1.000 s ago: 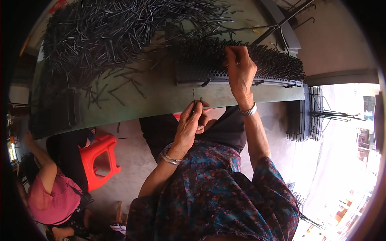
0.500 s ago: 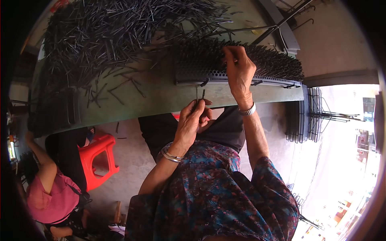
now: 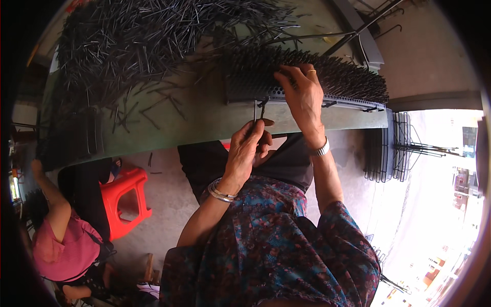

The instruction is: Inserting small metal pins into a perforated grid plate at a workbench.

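Left hand (image 3: 244, 148) pinched low, right hand (image 3: 304, 97) curled high

We saw the left thumb and forefinger pinching a thin, straight silver metal rod (image 3: 255, 111) and a short, slim dark piece (image 3: 263, 109), both pointing up at the front edge of a long, dark, perforated panel (image 3: 250, 93); we couldn't tell whether they touched it. The right hand had thumb and fingers curled in at the dense, upright black bristle-like strips (image 3: 353, 84) on the panel; we couldn't tell what, if anything, it gripped. The panel lay near the edge of a smooth greenish tabletop (image 3: 194, 131). Left of it, we noted a big tangled pile of thin black strips (image 3: 128, 46). Lower left: red plastic stool (image 3: 140, 212) near a co-worker in a pink top (image 3: 71, 248). Right: black wire racks (image 3: 401, 146).
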`<state>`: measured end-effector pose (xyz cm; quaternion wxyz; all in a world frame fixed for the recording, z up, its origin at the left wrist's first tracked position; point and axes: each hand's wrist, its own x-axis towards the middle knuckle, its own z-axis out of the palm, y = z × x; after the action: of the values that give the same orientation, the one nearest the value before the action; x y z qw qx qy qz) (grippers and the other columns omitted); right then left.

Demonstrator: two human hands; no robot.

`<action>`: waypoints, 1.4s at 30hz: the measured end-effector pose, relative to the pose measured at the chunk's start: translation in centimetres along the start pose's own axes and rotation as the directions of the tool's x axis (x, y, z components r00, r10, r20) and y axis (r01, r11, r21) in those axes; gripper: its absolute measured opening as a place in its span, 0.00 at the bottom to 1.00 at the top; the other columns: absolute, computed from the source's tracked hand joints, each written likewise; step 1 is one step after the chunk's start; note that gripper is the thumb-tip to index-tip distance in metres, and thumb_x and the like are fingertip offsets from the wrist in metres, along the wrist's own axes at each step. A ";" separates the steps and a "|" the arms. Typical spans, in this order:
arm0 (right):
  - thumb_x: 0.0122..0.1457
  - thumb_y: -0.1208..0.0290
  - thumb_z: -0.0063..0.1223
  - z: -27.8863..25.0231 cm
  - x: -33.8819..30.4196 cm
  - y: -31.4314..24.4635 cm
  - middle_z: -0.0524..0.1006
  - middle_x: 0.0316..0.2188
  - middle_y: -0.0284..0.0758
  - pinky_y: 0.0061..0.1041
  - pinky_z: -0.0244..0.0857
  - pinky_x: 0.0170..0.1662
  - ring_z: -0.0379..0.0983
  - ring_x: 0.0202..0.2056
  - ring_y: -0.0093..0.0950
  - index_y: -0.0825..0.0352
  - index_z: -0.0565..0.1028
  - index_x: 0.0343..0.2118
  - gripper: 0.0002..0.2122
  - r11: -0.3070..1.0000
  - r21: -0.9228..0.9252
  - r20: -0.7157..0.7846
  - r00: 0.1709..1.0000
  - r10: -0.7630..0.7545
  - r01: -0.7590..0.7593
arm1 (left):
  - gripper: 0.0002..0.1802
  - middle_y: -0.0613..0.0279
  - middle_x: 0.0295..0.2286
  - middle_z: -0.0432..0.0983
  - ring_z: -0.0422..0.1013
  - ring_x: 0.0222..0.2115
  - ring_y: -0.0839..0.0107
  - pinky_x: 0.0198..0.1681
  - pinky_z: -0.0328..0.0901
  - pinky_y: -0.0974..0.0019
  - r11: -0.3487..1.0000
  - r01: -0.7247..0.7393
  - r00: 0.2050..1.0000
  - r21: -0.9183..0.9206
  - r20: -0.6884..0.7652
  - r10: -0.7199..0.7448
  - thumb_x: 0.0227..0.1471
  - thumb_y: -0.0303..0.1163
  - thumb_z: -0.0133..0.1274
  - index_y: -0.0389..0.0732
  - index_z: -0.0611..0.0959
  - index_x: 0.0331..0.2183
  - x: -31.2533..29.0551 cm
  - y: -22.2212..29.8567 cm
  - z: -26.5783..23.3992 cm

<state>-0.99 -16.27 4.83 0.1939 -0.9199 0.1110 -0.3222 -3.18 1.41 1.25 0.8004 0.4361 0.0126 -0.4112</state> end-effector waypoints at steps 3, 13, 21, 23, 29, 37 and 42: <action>0.56 0.69 0.59 -1.8 -1.5 -0.7 0.76 0.28 0.36 0.26 0.65 0.31 0.74 0.28 0.27 0.68 0.80 0.35 0.08 0.974 0.181 0.318 0.946 0.070 -0.133 | 0.19 0.69 0.22 0.72 0.62 0.20 0.85 0.21 0.58 0.79 1.000 -0.020 1.000 0.016 0.019 0.019 0.63 0.44 0.48 0.37 0.80 0.43 0.0 0.1 -0.1; 0.60 0.77 0.53 -2.4 0.4 0.0 0.78 0.25 0.34 0.19 0.66 0.29 0.74 0.24 0.20 0.70 0.75 0.35 0.03 0.966 0.212 -0.050 0.985 0.164 -0.150 | 0.23 0.60 0.23 0.79 0.54 0.14 0.87 0.19 0.53 0.79 0.999 0.050 0.999 0.016 0.006 -0.050 0.62 0.47 0.48 0.37 0.79 0.47 0.8 -0.1 -0.5; 0.58 0.76 0.56 1.0 0.2 1.8 0.76 0.25 0.36 0.24 0.66 0.28 0.72 0.23 0.25 0.66 0.77 0.35 0.03 0.984 0.155 -0.079 0.991 0.104 -0.091 | 0.23 0.59 0.23 0.77 0.50 0.14 0.89 0.17 0.47 0.82 0.999 0.042 0.997 0.023 0.056 -0.043 0.62 0.46 0.48 0.36 0.79 0.46 0.9 -0.4 -0.1; 0.57 0.74 0.57 1.1 0.0 1.7 0.75 0.28 0.35 0.24 0.66 0.29 0.72 0.24 0.27 0.64 0.79 0.35 0.04 0.995 0.079 -0.038 0.997 0.068 -0.065 | 0.23 0.59 0.22 0.77 0.50 0.14 0.89 0.17 0.46 0.82 0.999 0.054 0.996 0.008 0.065 -0.055 0.62 0.46 0.48 0.36 0.79 0.46 0.9 -0.3 0.0; 0.55 0.71 0.61 0.1 0.1 1.0 0.71 0.32 0.35 0.29 0.66 0.29 0.73 0.27 0.31 0.60 0.81 0.35 0.05 0.997 -0.073 -0.026 1.000 -0.013 0.011 | 0.23 0.62 0.21 0.75 0.49 0.14 0.89 0.17 0.46 0.82 0.998 0.054 0.996 0.040 0.072 -0.057 0.62 0.47 0.48 0.36 0.79 0.47 0.9 -0.2 0.5; 0.55 0.67 0.59 -0.8 0.2 1.4 0.72 0.31 0.37 0.33 0.67 0.30 0.73 0.28 0.36 0.60 0.81 0.31 0.04 0.992 -0.115 0.034 0.998 0.060 -0.056 | 0.22 0.64 0.24 0.77 0.50 0.17 0.88 0.20 0.46 0.81 0.997 0.046 0.994 0.056 0.093 -0.051 0.64 0.44 0.46 0.35 0.79 0.47 0.6 -0.3 1.0; 0.56 0.66 0.58 -0.5 1.0 1.6 0.72 0.30 0.35 0.33 0.65 0.31 0.72 0.29 0.35 0.61 0.81 0.32 0.06 0.991 -0.104 0.047 0.995 0.086 -0.081 | 0.21 0.67 0.24 0.75 0.51 0.17 0.88 0.19 0.45 0.81 0.996 0.054 0.991 0.077 0.120 -0.063 0.64 0.43 0.46 0.34 0.79 0.47 0.5 -0.2 1.2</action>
<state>-0.73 -18.21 5.05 0.1628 -0.9312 0.1607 -0.2839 -3.38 0.17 1.61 0.7706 0.4388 -0.0391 -0.4606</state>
